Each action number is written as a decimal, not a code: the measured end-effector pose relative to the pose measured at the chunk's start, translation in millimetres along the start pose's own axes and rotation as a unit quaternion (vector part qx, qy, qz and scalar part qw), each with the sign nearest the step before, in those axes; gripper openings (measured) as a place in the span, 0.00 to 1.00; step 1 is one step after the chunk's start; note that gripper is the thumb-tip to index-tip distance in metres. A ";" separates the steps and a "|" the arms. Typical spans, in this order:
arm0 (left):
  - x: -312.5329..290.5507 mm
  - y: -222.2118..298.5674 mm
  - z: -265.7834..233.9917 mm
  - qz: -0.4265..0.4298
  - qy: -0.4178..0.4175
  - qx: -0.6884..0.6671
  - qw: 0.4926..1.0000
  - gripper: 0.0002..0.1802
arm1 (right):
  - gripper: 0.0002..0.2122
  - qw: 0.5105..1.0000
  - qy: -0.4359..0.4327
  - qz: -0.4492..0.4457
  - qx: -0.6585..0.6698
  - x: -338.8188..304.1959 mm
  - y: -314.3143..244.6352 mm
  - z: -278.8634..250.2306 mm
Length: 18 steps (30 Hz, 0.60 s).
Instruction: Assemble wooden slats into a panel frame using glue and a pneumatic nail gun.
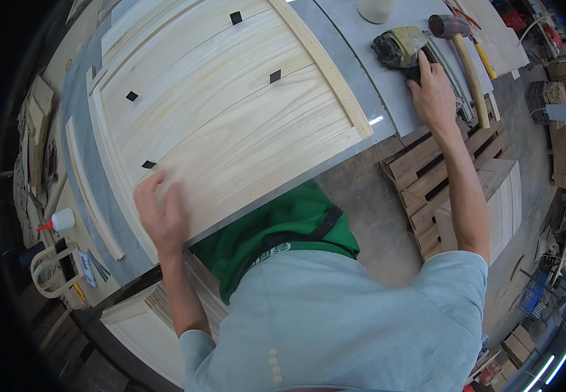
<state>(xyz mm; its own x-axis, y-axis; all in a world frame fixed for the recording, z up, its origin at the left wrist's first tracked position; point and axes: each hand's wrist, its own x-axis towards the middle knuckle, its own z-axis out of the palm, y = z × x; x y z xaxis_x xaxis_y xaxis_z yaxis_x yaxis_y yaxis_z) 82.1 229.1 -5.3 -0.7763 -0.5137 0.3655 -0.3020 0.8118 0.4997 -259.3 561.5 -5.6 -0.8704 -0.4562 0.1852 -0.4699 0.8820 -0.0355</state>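
A pale wooden panel point(243, 124) with a raised frame lies on the grey work surface before me, with several small black patches on its boards. Over its near left corner is my left hand point(161, 212), blurred, fingers and thumb apart and nothing visible in them. Whether it touches the wood I cannot tell. On the right, my right hand point(434, 98) is closed around the black handle of a worn yellow-green and black nail gun point(405, 46). That tool rests on a light board, its silver metal part running along beside my hand.
A wooden-handled mallet point(471, 78) lies right of the nail gun, near a yellow-handled tool point(484, 60). Behind stands a white container point(377, 9). At left are a wood strip point(92, 189), a red-tipped glue bottle point(61, 220) and a basket point(53, 266). A pallet point(420, 189) sits on the floor.
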 end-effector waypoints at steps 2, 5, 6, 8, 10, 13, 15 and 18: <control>3.6 -7.1 -3.4 -0.027 0.012 0.023 0.999 0.17 | 0.26 1.000 0.010 0.005 0.023 -3.2 0.3 1.1; 11.0 -10.6 -4.6 -0.106 0.028 0.024 0.994 0.23 | 0.27 0.998 0.047 -0.014 0.040 -7.7 -3.2 -0.7; 13.9 -12.2 -4.1 -0.106 0.024 0.025 0.994 0.23 | 0.27 0.995 0.084 -0.037 0.042 -8.9 -4.3 -2.4; 20.6 -15.9 -1.5 -0.119 0.019 0.011 0.993 0.26 | 0.27 0.990 0.119 -0.058 0.044 -11.6 -4.0 -5.4; 24.5 -16.0 0.4 -0.125 0.013 0.002 0.992 0.27 | 0.26 0.998 0.039 0.016 0.050 -14.0 -3.2 -8.6; 22.9 -8.5 -0.2 -0.129 0.014 -0.032 0.991 0.25 | 0.26 0.997 -0.021 0.062 0.043 -12.6 -1.4 -10.1; 22.2 -0.5 1.0 -0.118 0.013 -0.025 0.993 0.25 | 0.26 0.995 -0.056 0.079 0.026 -9.7 0.6 -10.5; 22.2 11.7 -0.6 -0.096 0.015 -0.009 0.995 0.23 | 0.24 0.997 -0.044 0.057 0.020 -4.8 3.5 -4.8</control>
<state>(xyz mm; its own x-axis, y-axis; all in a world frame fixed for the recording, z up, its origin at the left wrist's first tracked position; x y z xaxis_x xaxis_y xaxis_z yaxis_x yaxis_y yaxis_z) 61.7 227.0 9.2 -0.6880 -0.6673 0.2853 -0.4327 0.6928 0.5768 -256.1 567.3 -1.9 -0.9271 -0.3636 0.0912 -0.3713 0.9241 -0.0906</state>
